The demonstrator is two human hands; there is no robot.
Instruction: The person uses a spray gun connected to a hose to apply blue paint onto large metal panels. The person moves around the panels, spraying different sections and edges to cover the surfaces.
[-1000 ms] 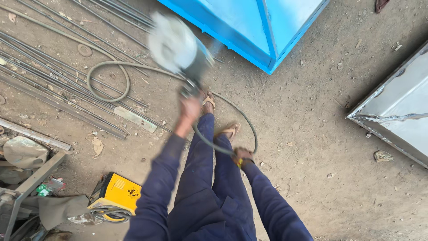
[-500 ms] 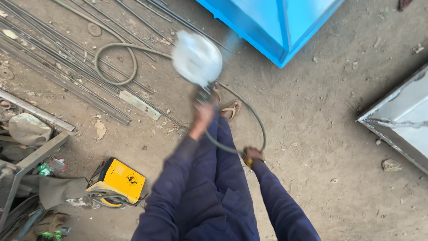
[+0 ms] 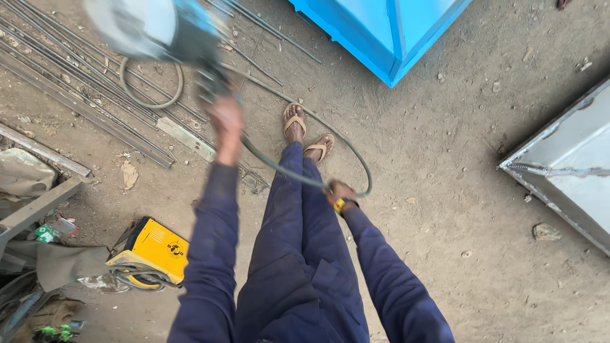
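My left hand (image 3: 227, 117) grips the handle of a power tool (image 3: 152, 28) with a pale round disc guard, raised and blurred at the upper left. A grey cable (image 3: 298, 178) runs from the tool down across my legs. My right hand (image 3: 340, 194) is closed on that cable beside my right thigh; the cable loops on past my sandalled feet (image 3: 305, 133). I wear dark blue overalls and stand on a dirt floor.
A blue metal box (image 3: 381, 32) stands ahead. A grey sheet-metal piece (image 3: 565, 159) lies at the right. Long steel rods and flat bars (image 3: 82, 101) lie at the left. A yellow welding machine (image 3: 149, 244) with coiled cables sits at lower left, near scrap.
The tool has swung up and to the left in my left hand. My view has shifted so the feet and the cable loop show more fully.
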